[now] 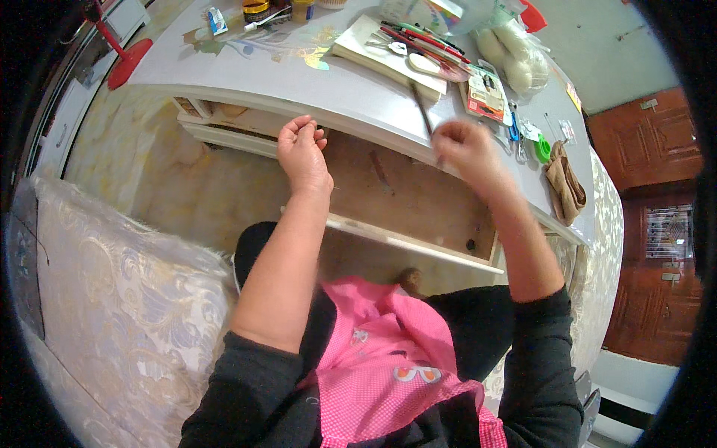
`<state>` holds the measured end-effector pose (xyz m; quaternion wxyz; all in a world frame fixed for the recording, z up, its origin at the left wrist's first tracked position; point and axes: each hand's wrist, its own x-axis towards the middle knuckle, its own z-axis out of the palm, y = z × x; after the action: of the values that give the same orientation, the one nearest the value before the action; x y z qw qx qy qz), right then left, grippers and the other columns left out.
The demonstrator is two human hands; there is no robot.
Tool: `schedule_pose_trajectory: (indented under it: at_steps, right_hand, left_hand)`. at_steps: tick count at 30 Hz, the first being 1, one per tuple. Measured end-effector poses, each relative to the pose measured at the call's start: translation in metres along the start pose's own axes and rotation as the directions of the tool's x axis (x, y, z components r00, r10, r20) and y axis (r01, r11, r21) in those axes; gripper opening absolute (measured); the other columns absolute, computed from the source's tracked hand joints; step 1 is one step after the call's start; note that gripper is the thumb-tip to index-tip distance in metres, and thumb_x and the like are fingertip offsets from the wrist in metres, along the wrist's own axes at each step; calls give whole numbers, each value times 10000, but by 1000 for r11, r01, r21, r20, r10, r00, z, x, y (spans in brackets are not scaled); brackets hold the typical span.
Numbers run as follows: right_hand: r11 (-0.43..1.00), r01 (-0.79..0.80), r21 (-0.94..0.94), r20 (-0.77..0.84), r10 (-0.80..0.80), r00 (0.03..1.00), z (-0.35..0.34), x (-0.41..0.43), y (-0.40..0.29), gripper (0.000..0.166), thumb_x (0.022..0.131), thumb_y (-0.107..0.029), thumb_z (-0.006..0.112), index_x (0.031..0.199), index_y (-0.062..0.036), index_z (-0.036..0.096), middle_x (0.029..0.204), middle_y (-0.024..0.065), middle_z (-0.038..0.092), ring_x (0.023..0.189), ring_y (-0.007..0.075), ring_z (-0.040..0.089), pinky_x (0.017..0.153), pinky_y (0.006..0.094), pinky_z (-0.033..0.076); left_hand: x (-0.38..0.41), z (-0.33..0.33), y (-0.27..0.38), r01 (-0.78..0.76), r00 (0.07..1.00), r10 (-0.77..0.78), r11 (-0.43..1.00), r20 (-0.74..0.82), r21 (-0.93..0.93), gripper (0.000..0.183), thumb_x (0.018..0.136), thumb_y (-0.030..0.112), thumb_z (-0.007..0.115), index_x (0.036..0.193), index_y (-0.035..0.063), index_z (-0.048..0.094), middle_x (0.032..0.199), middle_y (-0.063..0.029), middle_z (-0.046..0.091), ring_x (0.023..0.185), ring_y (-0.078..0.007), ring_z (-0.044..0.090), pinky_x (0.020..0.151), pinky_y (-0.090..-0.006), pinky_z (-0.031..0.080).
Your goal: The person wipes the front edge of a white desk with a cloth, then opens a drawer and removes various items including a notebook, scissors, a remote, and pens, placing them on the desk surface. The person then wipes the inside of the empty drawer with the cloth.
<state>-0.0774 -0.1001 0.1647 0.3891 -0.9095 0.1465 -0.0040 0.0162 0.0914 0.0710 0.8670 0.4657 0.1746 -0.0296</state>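
My left hand [303, 147] hovers over the left part of an open drawer [414, 196], its fingers curled; whether it holds anything small is not visible. My right hand [462, 147], blurred, is at the table's front edge, closed on a dark, slender stick-like tool [421, 109] that points up and away. Inside the drawer lies a thin brownish strip [379, 168]. Beyond the right hand, a thick book or paper stack [386, 61] carries pens [428, 42], a white oval object [424, 63] and small metal items.
On the grey table [241, 73] are a tube [217, 21], jars [256, 10], carded packets [486, 95], blue-handled scissors [513, 126], a green ring-shaped item [542, 149] and a brown cloth [564, 185]. A red stand base [130, 63] is at left, a patterned sofa [140, 291] beside me.
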Motion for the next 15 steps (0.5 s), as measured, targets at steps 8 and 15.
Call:
schedule_pose_trajectory:
  at_steps: [8, 15]
  right_hand:
    - [666, -12, -746, -194, -199, 961, -19, 94, -11, 198, 706, -191, 565, 797, -34, 644, 839, 165, 634, 787, 309, 618, 705, 402, 485]
    - [713, 117, -691, -265, -401, 877, -5, 81, 8, 206, 799, -257, 573, 895, -76, 590, 870, 108, 617, 780, 288, 602, 659, 393, 478]
  left_hand:
    - [1, 0, 3, 21, 1000, -20, 1000, 16, -3, 116, 814, 13, 497, 926, 33, 522, 828, -40, 533, 696, -108, 512, 568, -228, 451]
    - [4, -3, 4, 29, 1000, -29, 1000, 7, -11, 94, 816, 22, 510, 902, 57, 527, 819, -14, 527, 688, -79, 502, 560, -199, 438]
